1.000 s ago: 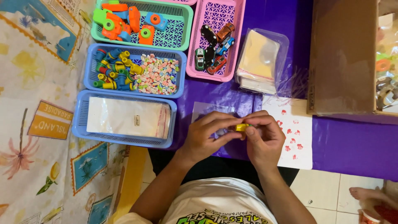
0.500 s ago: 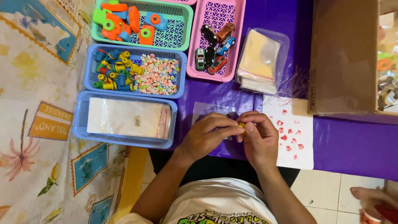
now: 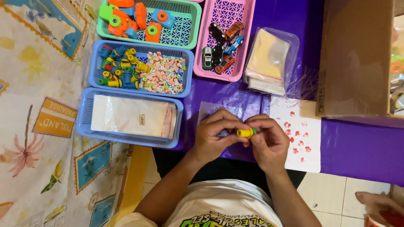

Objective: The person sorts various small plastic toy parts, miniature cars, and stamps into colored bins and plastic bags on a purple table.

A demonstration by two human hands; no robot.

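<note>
I am watching both sets of fingertips pinching a small yellow toy piece [image 3: 245,133] with a green end; the left hand [image 3: 214,136] is gripping it from one side, thumb under and fingers curled over, while the right hand [image 3: 269,143] is closing thumb and forefinger on the green tip. The piece is hovering just above a clear plastic bag [image 3: 210,110] lying flat on the purple tablecloth [image 3: 357,147], close to the table's near edge.

I am judging the main risk to be a slip: the piece is small and smooth, and if either pinch is loosening it is likely dropping past the edge into the lap or onto the tiled floor [image 3: 328,197]. The thin bag could also be sliding off if a wrist is dragging it.

Room is tight to the left, where the lower blue basket [image 3: 84,122] of flat packets is sitting just beside the left hand. To the right a white sheet with red marks [image 3: 296,138] is lying flat, so that side is giving freer movement. Ahead, the pink basket [image 3: 248,25] of toy cars and a stack of clear bags [image 3: 269,63] are standing well apart.
</note>
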